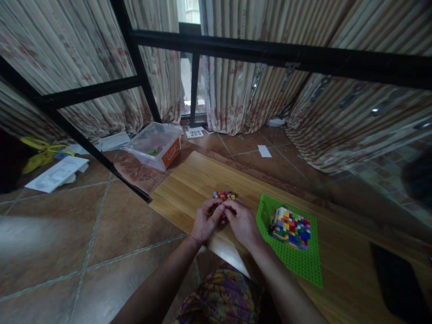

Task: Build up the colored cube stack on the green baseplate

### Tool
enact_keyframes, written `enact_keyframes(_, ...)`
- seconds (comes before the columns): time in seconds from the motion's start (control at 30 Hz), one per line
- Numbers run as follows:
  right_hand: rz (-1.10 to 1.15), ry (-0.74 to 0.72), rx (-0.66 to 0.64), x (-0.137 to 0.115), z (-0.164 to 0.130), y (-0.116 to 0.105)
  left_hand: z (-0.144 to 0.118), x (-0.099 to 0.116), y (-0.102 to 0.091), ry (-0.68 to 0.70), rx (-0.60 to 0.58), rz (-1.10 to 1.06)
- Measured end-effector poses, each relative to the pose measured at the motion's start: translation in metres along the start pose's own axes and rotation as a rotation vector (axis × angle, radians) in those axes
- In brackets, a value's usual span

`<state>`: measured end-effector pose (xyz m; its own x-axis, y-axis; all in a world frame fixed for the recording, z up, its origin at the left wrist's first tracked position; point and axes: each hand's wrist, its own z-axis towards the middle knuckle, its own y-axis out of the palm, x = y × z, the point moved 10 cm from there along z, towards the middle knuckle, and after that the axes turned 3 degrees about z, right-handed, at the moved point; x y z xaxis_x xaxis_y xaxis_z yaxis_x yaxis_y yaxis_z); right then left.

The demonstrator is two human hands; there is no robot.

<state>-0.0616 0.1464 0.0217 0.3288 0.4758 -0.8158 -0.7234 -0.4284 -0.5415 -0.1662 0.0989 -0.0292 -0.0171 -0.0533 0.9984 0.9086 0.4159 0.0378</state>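
My left hand (206,220) and my right hand (241,222) meet over the wooden table (189,184), fingertips pressed together on small building bricks, mostly hidden, with a bit of red showing between them. A small cluster of loose coloured bricks (226,195) lies on the wood just beyond my fingers. To the right of my right hand lies a green baseplate (300,263), and on it stands a multicoloured block of bricks (290,227).
A clear plastic bin (153,146) with an orange label sits on the tiled floor at the back left. Papers (57,173) and yellow items (38,155) lie at far left. A black metal frame (270,51) and curtains stand behind. A dark object (400,281) lies at right on the table.
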Motion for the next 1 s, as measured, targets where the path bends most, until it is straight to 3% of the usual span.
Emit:
enact_keyframes(0.37, 0.202, 0.052, 0.041, 0.016, -0.001, 0.009, 0.003, -0.006, -0.007, -0.093, 0.000, -0.240)
enact_keyframes(0.5, 0.151, 0.071, 0.046, 0.031, 0.002, -0.003, 0.007, -0.013, -0.022, -0.073, 0.124, -0.305)
enact_keyframes(0.63, -0.120, -0.008, 0.037, 0.032, 0.009, -0.011, 0.007, -0.012, -0.037, 0.036, 0.297, -0.191)
enact_keyframes(0.77, -0.272, -0.010, -0.046, 0.031, 0.015, 0.002, 0.007, -0.009, -0.031, 0.104, 0.296, 0.008)
enact_keyframes(1.0, -0.349, -0.074, -0.097, 0.022, 0.028, 0.021, 0.004, 0.000, -0.026, 0.153, 0.285, 0.349)
